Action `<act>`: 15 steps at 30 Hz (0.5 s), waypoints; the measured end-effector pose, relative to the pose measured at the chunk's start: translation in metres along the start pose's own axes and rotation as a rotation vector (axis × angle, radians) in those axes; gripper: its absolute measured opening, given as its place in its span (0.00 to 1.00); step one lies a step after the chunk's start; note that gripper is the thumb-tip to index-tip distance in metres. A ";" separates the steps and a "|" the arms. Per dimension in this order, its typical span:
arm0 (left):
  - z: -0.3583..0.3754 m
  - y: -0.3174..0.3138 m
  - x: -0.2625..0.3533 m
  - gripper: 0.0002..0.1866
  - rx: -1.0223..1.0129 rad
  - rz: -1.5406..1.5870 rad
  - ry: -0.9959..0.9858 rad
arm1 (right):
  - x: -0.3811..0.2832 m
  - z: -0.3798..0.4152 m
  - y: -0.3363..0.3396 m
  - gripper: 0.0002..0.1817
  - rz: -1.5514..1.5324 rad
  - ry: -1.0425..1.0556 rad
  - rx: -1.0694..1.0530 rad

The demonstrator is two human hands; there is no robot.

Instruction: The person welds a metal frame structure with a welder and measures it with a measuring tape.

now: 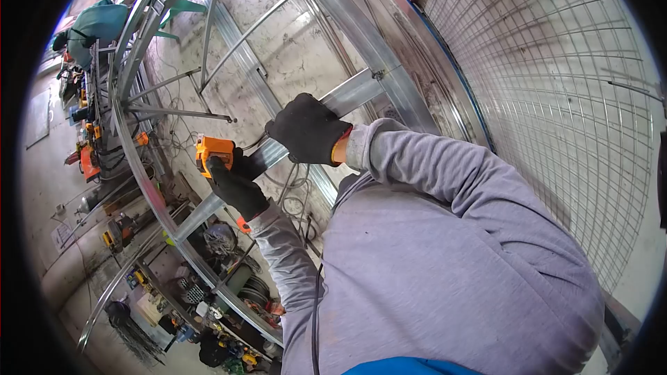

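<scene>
In a black glove, my left hand (238, 184) is wrapped round an orange power tool (216, 153), held over a metal crossbar near the left side of the frame. My right hand (306, 128), also gloved in black, is closed on the flat metal crossbar (354, 92) a little farther along. The crossbar runs diagonally between the curved metal frame (142, 173) and a wide metal beam (399, 83). The tool's lower part and working end are hidden by the left hand and the bar.
Wire mesh (549, 76) stands on the right. At the far left a person in a teal top (101, 28) bends beside metal bars. Shelves of tools and parts (156, 298) lie at the lower left. Loose cables (295, 201) hang below the crossbar.
</scene>
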State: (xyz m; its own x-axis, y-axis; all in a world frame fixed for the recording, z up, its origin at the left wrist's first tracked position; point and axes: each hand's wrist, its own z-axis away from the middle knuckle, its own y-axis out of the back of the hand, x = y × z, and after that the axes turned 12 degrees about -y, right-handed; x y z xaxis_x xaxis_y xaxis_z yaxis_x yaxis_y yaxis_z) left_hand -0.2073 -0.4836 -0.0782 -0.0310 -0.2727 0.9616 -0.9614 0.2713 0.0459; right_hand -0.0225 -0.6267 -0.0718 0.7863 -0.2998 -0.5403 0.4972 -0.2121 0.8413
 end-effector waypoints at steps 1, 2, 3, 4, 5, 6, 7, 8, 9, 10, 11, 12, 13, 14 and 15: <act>0.001 -0.001 0.001 0.32 0.012 -0.023 -0.013 | 0.000 0.000 -0.001 0.17 -0.003 0.008 0.023; 0.002 -0.005 0.004 0.31 0.027 -0.025 -0.009 | 0.000 0.000 -0.003 0.17 -0.004 0.007 0.019; 0.002 -0.003 0.003 0.31 0.029 -0.026 -0.006 | 0.000 -0.001 -0.003 0.17 0.001 0.002 0.017; 0.000 -0.002 0.002 0.31 0.021 -0.002 -0.005 | -0.001 -0.001 -0.003 0.17 0.007 -0.002 0.014; 0.000 -0.001 0.001 0.31 0.014 0.023 -0.006 | -0.001 -0.001 -0.002 0.17 0.007 0.001 0.011; 0.000 0.000 0.000 0.31 0.019 0.022 -0.006 | 0.000 -0.001 -0.001 0.16 0.022 0.002 -0.013; 0.000 -0.001 0.002 0.31 0.008 0.019 0.006 | 0.000 -0.001 0.000 0.14 0.037 0.003 -0.037; 0.000 -0.002 0.005 0.31 -0.002 0.017 0.017 | -0.001 0.000 -0.002 0.14 0.036 0.009 -0.039; 0.000 -0.005 0.005 0.31 0.003 0.015 0.015 | -0.003 0.003 -0.004 0.12 0.117 0.030 0.093; 0.000 -0.010 0.007 0.31 0.036 0.025 0.004 | -0.004 0.004 -0.007 0.10 0.196 0.050 0.226; -0.001 -0.013 0.008 0.31 0.069 0.035 -0.007 | -0.005 0.004 -0.010 0.10 0.194 0.053 0.226; -0.002 -0.009 0.005 0.31 0.073 0.033 -0.008 | -0.005 0.004 -0.014 0.09 0.195 0.053 0.218; -0.003 -0.005 0.003 0.31 0.056 0.018 0.024 | -0.006 0.004 -0.014 0.08 0.196 0.053 0.210; -0.004 -0.001 0.000 0.31 0.039 0.004 0.056 | -0.006 0.004 -0.015 0.08 0.195 0.057 0.208; -0.005 0.002 -0.004 0.31 0.044 0.004 0.054 | -0.005 0.003 -0.015 0.07 0.192 0.052 0.165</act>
State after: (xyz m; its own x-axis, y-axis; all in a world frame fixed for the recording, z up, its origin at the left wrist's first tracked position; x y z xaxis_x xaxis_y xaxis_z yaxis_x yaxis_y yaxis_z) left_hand -0.2079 -0.4778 -0.0804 -0.0209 -0.2209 0.9751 -0.9725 0.2307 0.0314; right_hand -0.0352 -0.6247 -0.0816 0.8803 -0.3017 -0.3660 0.2742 -0.3060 0.9117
